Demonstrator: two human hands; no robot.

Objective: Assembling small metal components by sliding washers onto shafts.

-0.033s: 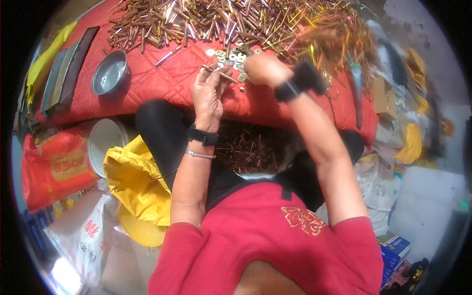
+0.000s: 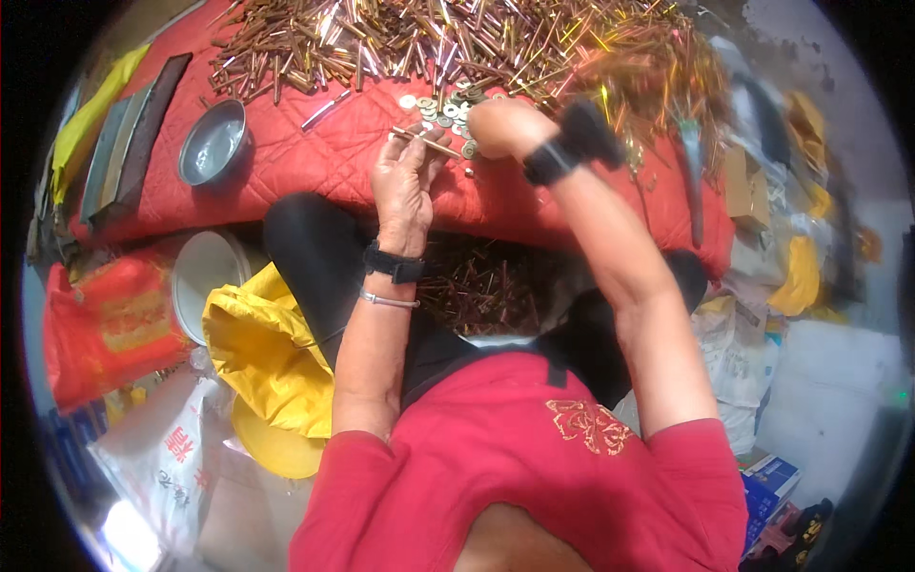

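Observation:
My left hand (image 2: 405,176) is closed around a thin copper-coloured metal rod (image 2: 429,142), which slants across the fingers with its right end sticking out. Close by on its right, my right hand (image 2: 505,127) is curled over a small pile of washers (image 2: 448,114). Its fingertips are turned away, so whatever they pinch is hidden. A small metal nut (image 2: 469,173) lies on the red quilted cover (image 2: 315,157) just below the two hands. Beyond them spreads a large heap of similar copper-coloured rods (image 2: 400,43).
Left on the cover are a metal bowl (image 2: 212,143) and a lone silvery rod (image 2: 325,111). A blue-handled tool (image 2: 693,172) lies at the right. More rods (image 2: 486,291) sit below the cover's edge between my legs. A yellow bag (image 2: 262,334) and a red bag (image 2: 114,319) stand left.
My right hand has shifted slightly left over the washers, toward my left hand. The left hand and its rod stay in place.

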